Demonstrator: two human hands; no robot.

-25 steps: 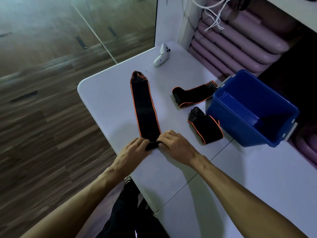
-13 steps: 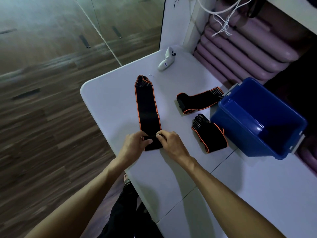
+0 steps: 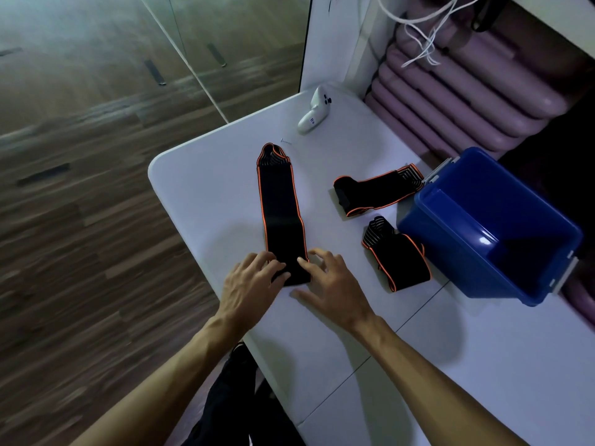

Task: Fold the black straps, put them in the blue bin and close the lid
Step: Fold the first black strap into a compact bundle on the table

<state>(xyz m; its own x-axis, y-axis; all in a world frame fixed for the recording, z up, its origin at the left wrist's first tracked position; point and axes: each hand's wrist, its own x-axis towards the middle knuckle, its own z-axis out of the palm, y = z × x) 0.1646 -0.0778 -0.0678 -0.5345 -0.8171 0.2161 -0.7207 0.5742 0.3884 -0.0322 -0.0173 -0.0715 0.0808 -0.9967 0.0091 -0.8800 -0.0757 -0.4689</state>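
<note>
Fold in progress: long strap point(image 3: 280, 211) lies flat on the table point(image 3: 206, 201), near end doubled over beneath left hand point(image 3: 249, 283) and right hand point(image 3: 333, 286), fingers spread, pressing rather than gripping. Two folded straps point(image 3: 397, 254) wait beside the open blue bin point(image 3: 483, 226). Next move likely calls for another even fold toward the far end.

A white table point(image 3: 206, 188) with a rounded corner at ten o'clock carries everything. A long black strap point(image 3: 279, 207) with orange edging lies flat near the centre, running toward twelve. At two o'clock lies a folded strap point(image 3: 376, 191); just below it, at three, another folded strap point(image 3: 397, 255) touches the blue bin point(image 3: 450, 252), which stands open at the right edge. A white controller point(image 3: 314, 112) rests at twelve o'clock.
</note>
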